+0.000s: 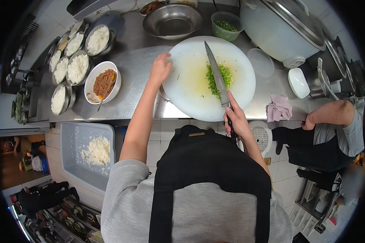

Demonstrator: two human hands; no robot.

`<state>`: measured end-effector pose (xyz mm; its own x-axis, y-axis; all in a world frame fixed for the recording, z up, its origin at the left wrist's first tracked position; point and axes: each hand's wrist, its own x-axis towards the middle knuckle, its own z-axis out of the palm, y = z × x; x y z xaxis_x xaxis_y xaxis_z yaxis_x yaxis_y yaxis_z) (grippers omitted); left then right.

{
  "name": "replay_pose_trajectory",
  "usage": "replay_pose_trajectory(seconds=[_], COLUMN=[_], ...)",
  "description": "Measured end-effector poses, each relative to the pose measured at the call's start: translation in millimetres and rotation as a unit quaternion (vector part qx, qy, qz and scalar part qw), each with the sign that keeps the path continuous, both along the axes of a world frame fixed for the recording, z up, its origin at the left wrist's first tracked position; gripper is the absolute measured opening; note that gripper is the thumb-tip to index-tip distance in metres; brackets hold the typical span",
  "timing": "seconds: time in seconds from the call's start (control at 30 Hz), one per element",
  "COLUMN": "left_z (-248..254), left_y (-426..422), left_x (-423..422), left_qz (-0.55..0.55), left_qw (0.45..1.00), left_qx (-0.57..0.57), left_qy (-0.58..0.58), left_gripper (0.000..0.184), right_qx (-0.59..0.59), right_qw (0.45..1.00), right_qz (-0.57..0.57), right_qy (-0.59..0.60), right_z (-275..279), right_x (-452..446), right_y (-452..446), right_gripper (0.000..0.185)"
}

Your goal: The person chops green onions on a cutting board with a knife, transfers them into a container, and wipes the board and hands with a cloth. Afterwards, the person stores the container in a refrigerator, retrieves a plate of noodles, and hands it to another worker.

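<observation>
On the round white cutting board (pixel 186 97) lies a pile of chopped green onion (pixel 227 77). My right hand (pixel 237 120) is wrapped round the black handle of a long knife (pixel 216 71), whose blade rests across the pile and points away from me. My left hand (pixel 161 69) is at the board's left edge, its fingers touching or just over the rim; it holds nothing that I can see. Beyond the board, to the right, stands a clear plastic tub (pixel 227 26) with chopped greens in it.
Left on the steel counter (pixel 127 73) are several rice bowls (pixel 78 69) and a white bowl of brown mince (pixel 105 83). A metal basin (pixel 172 21) stands behind. Right are a large cooker (pixel 284 34), white dish (pixel 299 82) and pink cloth (pixel 279 108). A co-worker (pixel 332 125) stands right.
</observation>
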<state>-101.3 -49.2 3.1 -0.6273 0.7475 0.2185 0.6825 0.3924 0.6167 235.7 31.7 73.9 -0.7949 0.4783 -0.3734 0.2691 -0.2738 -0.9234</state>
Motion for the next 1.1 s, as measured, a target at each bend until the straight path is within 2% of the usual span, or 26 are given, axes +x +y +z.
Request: replay_pose_trajectory(seconds=[0.03,0.07,0.13,0.2,0.23,0.27,0.3,0.33,0.4,0.43,0.47,0.53,0.57,0.73,0.77,0.8,0.83,0.87,0.93,0.97,1.03,1.1], left_z=[-3,-7,-7,0,6,13,19,24,30,24,16,-1,-11,-4,-3,1,9,16,35,38,41,33], left_y=[9,20,50,64,59,54,54,58,60,67,80,100,109,128,123,119,111,103,81,69,50,45], left_x=[-5,-7,11,48,61,75,81,77,57,41,34,26,32,58,65,73,78,88,118,135,164,171], left_qz=[-0.007,-0.007,-0.016,-0.056,-0.056,-0.131,-0.203,-0.208,-0.200,-0.164,-0.169,-0.061,-0.060,-0.167,-0.240,-0.311,-0.326,-0.329,-0.293,-0.295,-0.381,-0.365], left_qw=[0.999,0.999,0.985,0.964,0.964,0.981,0.969,0.969,0.962,0.977,0.976,0.989,0.983,0.980,0.967,0.946,0.933,0.932,0.955,0.954,0.918,0.926], left_qx=[0.023,0.025,-0.156,-0.229,-0.229,-0.145,-0.058,-0.057,0.037,0.019,0.018,-0.135,-0.154,-0.104,-0.081,-0.056,-0.009,-0.011,0.050,0.050,-0.006,-0.003], left_qy=[0.037,0.038,0.070,0.125,0.126,0.001,-0.125,-0.123,-0.182,-0.132,-0.133,0.000,0.084,0.040,-0.016,-0.070,-0.153,-0.152,0.001,0.002,0.109,0.092], left_gripper=[0.051,0.051,0.076,0.080,0.080,0.078,0.076,0.076,0.077,0.077,0.077,0.078,0.080,0.077,0.075,0.073,0.067,0.067,0.067,0.067,0.071,0.072], right_qx=[0.002,-0.014,-0.030,-0.022,-0.022,-0.012,-0.002,0.000,0.012,0.026,0.026,0.027,0.030,0.000,0.000,-0.050,-0.101,-0.102,-0.213,-0.213,-0.307,-0.325], right_qw=[1.000,1.000,0.999,0.999,0.999,0.999,0.999,0.999,0.999,0.998,0.998,0.997,0.997,0.996,0.996,0.994,0.990,0.989,0.969,0.969,0.935,0.928], right_qz=[-0.001,-0.009,-0.015,-0.038,-0.038,-0.041,-0.044,-0.049,-0.050,-0.055,-0.060,-0.065,-0.069,-0.087,-0.089,-0.094,-0.100,-0.103,-0.098,-0.099,-0.101,-0.093], right_qy=[0.001,0.004,0.008,0.003,0.004,0.009,0.015,0.016,0.019,0.017,0.016,-0.016,-0.015,-0.026,-0.027,-0.009,0.010,0.012,0.074,0.075,0.144,0.155], right_z=[1,3,6,7,9,13,16,17,17,13,12,12,11,11,14,17,18,17,12,9,6,5], right_x=[0,1,1,4,7,12,15,17,26,27,28,29,30,32,32,31,30,30,29,26,19,19], right_y=[0,-1,-1,-1,0,1,4,9,15,19,23,31,33,43,44,45,46,48,50,50,50,51], right_gripper=[0.059,0.059,0.059,0.058,0.058,0.058,0.058,0.058,0.058,0.057,0.057,0.056,0.056,0.055,0.055,0.054,0.054,0.054,0.053,0.053,0.052,0.052])
